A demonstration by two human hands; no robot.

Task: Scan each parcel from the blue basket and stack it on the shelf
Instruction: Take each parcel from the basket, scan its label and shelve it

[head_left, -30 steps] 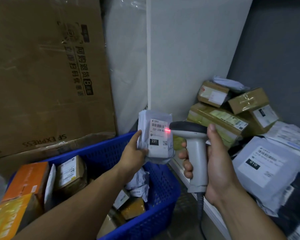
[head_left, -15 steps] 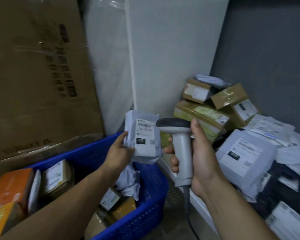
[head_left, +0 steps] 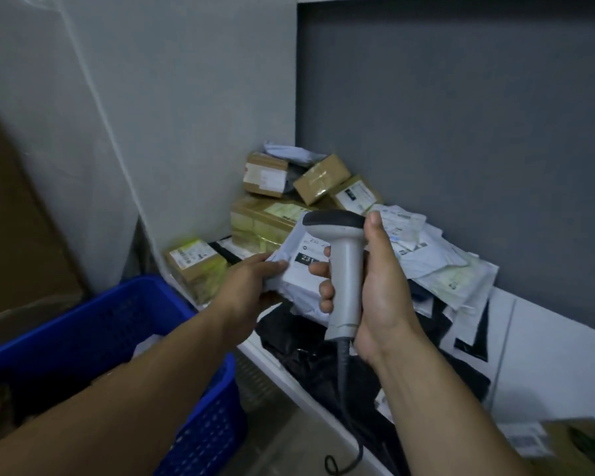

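While our left grip [head_left: 248,290] pinches the white parcel [head_left: 300,281] at its left edge, our right grip [head_left: 385,286] clamps the scanner [head_left: 346,269] beside it; bare shelf [head_left: 547,355] lies rightward.

Your left grip [head_left: 251,283] pinches the white mailer parcel [head_left: 298,280] by its left edge, the 231 label facing up, over the shelf [head_left: 547,355]. Your right grip [head_left: 382,286] wraps the grey barcode scanner [head_left: 346,269] upright just right of it, covering part of the label. The blue basket [head_left: 100,321] sits below-left; cardboard boxes [head_left: 265,175] pile beyond.
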